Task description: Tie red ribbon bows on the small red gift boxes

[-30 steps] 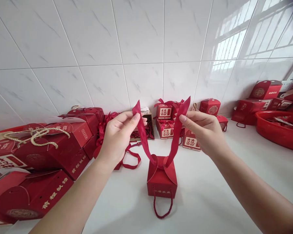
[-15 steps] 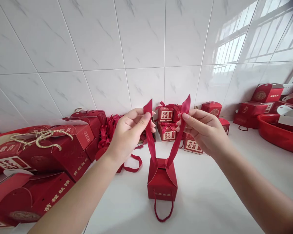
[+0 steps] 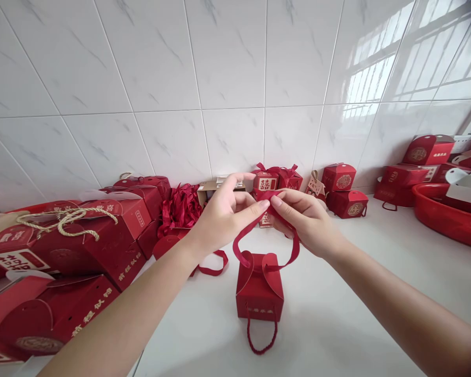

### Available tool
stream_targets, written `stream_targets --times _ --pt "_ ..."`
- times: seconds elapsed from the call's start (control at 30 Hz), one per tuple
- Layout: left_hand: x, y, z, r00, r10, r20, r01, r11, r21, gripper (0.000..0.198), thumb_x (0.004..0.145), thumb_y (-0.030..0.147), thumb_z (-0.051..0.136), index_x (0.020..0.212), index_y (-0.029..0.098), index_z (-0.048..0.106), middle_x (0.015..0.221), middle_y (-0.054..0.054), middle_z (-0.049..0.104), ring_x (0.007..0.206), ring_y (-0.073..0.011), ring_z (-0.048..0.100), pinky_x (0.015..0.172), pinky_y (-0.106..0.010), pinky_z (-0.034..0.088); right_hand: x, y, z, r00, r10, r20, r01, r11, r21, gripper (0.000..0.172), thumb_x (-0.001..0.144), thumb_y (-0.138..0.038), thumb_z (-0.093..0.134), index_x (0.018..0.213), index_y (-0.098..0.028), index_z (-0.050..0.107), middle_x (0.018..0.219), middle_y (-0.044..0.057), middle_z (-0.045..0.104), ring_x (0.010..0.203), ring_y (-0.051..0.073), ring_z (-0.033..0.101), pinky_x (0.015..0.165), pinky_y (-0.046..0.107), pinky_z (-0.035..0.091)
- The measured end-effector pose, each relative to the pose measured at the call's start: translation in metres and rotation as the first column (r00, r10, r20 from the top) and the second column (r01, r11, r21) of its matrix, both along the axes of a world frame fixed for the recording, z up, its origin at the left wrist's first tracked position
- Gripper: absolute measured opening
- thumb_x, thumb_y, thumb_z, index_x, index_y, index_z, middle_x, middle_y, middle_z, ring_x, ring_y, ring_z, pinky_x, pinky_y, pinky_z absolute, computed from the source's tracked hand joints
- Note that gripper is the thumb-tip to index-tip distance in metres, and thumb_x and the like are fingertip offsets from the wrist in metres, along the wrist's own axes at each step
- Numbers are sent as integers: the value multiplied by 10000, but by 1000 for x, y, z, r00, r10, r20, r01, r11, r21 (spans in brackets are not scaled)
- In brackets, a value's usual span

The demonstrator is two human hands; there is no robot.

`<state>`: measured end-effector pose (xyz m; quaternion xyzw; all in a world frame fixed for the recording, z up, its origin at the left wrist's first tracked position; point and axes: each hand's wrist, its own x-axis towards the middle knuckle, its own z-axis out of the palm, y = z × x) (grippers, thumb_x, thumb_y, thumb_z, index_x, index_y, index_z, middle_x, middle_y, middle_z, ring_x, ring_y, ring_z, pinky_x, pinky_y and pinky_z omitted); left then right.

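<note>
A small red gift box (image 3: 260, 298) stands upright on the white table, its top flaps folded inward and a twisted red cord handle (image 3: 262, 350) hanging down its near side. A red ribbon (image 3: 292, 251) comes out of the flaps on both sides and rises in a loop above the box. Above it, my left hand (image 3: 237, 207) pinches one ribbon end between thumb and a finger, with the index finger raised. My right hand (image 3: 304, 214) pinches the other end. Their thumb tips almost meet where the ends cross, and the fingers partly hide that spot.
Large red boxes (image 3: 74, 235) with gold cord are piled on the left. A heap of red ribbons (image 3: 180, 207) lies behind my left arm. Small finished-looking boxes (image 3: 266, 182) line the tiled wall (image 3: 235, 63). A red basin (image 3: 447, 220) with boxes stands at the right.
Both hands have come together from apart, bringing the two upright ribbon ends to cross above the box. The ribbon now bows outward in a loop. The box stays in place.
</note>
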<state>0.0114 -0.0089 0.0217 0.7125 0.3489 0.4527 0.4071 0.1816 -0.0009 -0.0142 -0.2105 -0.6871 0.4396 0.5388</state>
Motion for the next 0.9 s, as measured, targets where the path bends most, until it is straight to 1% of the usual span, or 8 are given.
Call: stream_targets --times 0.2,0.27,0.37,0.43,0.5,0.67,0.8,0.9 --pt "-10 8 -7 982 -135 130 155 975 -159 350 789 137 571 1128 205 514 735 20 592 736 -164 648 680 -293 489 6 6 -3 968 -180 178 102 921 375 165 956 -277 437 912 -204 579 741 10 623 626 119 588 575 255 498" --pt "-12 10 -8 973 -138 187 177 960 -215 301 787 141 572 1081 198 540 727 13 593 689 -169 651 674 -313 503 10 9 -5 904 -355 238 130 759 638 209 955 -183 384 953 -213 592 799 30 648 709 136 604 615 266 490" --pt "-14 11 -8 967 -107 232 173 943 -284 253 799 172 602 1048 192 567 788 -29 633 719 -180 653 677 -326 523 16 13 -7 735 -647 204 122 421 899 302 920 -73 364 953 -230 620 838 35 676 735 151 597 647 294 446" --pt "-14 10 -7 966 -87 245 165 934 -318 240 797 173 620 1032 195 577 821 -36 645 740 -171 650 671 -311 524 18 14 -7 628 -757 180 74 289 955 320 899 -38 387 939 -240 632 833 27 691 728 157 593 666 310 423" --pt "-13 9 -6 965 -81 251 167 925 -340 241 790 170 634 1024 195 579 825 -30 651 746 -163 650 674 -305 520 19 13 -6 553 -815 173 29 226 974 318 886 -23 413 924 -245 637 824 16 698 711 156 588 673 315 413" --pt "-13 7 -8 986 -119 119 144 963 -228 235 813 227 618 1040 186 574 816 -38 665 810 -188 655 754 -335 499 16 12 -10 548 -823 148 79 227 971 267 896 -66 443 920 -237 647 839 18 711 720 155 596 666 312 411" --pt "-12 -2 -15 990 11 -142 5 994 110 244 868 293 556 1103 225 555 816 -19 664 736 -157 612 654 -271 474 10 12 -23 650 -755 84 286 346 894 196 881 -130 501 960 -212 660 865 54 701 744 172 621 640 313 441" --pt "-11 -6 -22 956 110 -271 6 919 395 290 898 267 504 1184 231 525 832 -22 669 692 -149 598 627 -263 472 3 10 -32 705 -709 19 443 461 769 179 868 -137 511 924 -209 665 843 67 686 746 188 635 630 322 475"
